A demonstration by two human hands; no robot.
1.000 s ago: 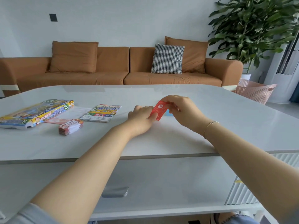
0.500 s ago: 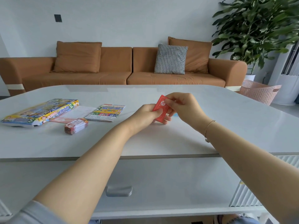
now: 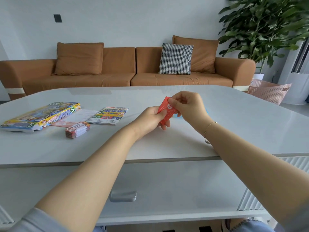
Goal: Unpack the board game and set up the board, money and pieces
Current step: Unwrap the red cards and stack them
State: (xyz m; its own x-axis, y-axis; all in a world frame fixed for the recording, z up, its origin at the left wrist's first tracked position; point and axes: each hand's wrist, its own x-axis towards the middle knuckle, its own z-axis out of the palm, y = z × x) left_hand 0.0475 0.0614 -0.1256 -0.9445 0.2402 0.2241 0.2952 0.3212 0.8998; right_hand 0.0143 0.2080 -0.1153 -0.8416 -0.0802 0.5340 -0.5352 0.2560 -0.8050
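1. Above the table's middle, both hands hold a red stack of play money just off the white tabletop. Left hand grips the stack's lower end, thumb on top, fingers curled under. Right hand pinches the upper end betw. thumb and forefinger.
2. Room: right half of the tabletop is bare out to its rounded far-right corner; near edge runs under both forearms, w/ open surface betw. the hands and that edge. Far edge lies well beyond the hands.
3. Left side holds the other game parts, all well apart from the hands: game box near the left edge, lying flat, appears closed; can't tell what's inside.
4. Pale paper sheet lies partly under the box's right end; a pinkish card shows at its near side.
5. Second stack of red-and-white bills sits near the box, closer to the near edge.
6. Folded colourful game board lies flat right of the sheet, betw. box and hands.
7. Small blue item shows on the table behind the hands, mostly hidden; can't tell what it is.
8. Held stack: long axis runs diagonal, upper end pointing far and slightly right, lower end toward the left palm; printed face turned up toward the camera.
9. Beyond the table: orange sofa, pink basket at right; its contents aren't visible.
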